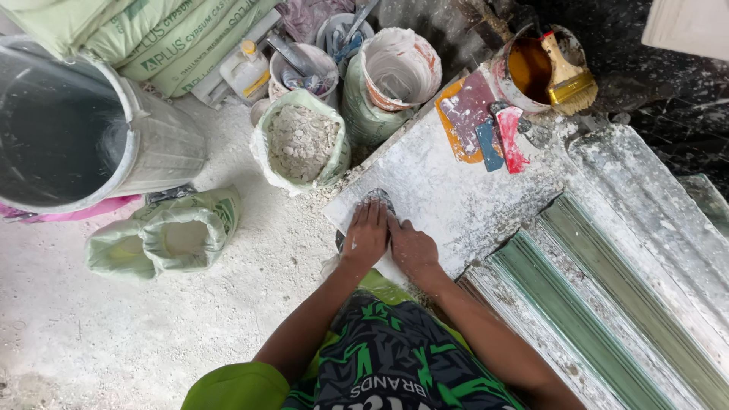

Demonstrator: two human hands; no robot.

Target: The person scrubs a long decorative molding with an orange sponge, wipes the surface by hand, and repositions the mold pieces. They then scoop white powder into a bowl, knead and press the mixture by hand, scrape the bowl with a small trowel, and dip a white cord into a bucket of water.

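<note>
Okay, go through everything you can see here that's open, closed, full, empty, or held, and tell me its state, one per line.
left hand: flat, pressing on the dark tool
right hand: flat on the white board
dark tool: mostly covered by the fingers
sack of rubble: open, nearly full
green sack: lying over, open
grey bin: open
tin with brush: open, amber liquid inside

An open sack of pale lumps (302, 143) stands beside a plaster-smeared bucket (398, 68). A brush (568, 80) rests in a tub of amber liquid (528, 70), near coloured scrapers (486, 125). Green moulds (600, 304) lie at right.
</note>
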